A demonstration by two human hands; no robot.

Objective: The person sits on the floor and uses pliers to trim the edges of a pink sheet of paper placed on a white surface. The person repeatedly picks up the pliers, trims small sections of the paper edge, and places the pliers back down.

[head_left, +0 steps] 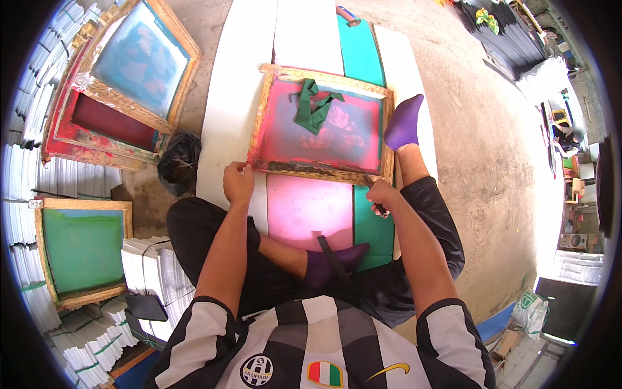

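Note:
A wooden screen printing frame (386,155) with pink-stained mesh lies before me. Crumpled on its mesh is a green cloth (313,117). My left hand (238,183) grips the frame's near left corner, fingers closed at the wood. In my right hand (383,196), closed, is a slim dark tool (368,181); its tip meets the near rail close to the right corner, and the kind of tool cannot be made out. My foot in a purple sock (405,123) rests against the frame's right side.
White, pink and green boards (311,211) lie under the frame. At left lean other screen frames (103,97), with a green-meshed frame (84,249), a black plastic bag (179,162) and tied white stacks (152,272). A round-headed tool (350,18) lies on the far boards.

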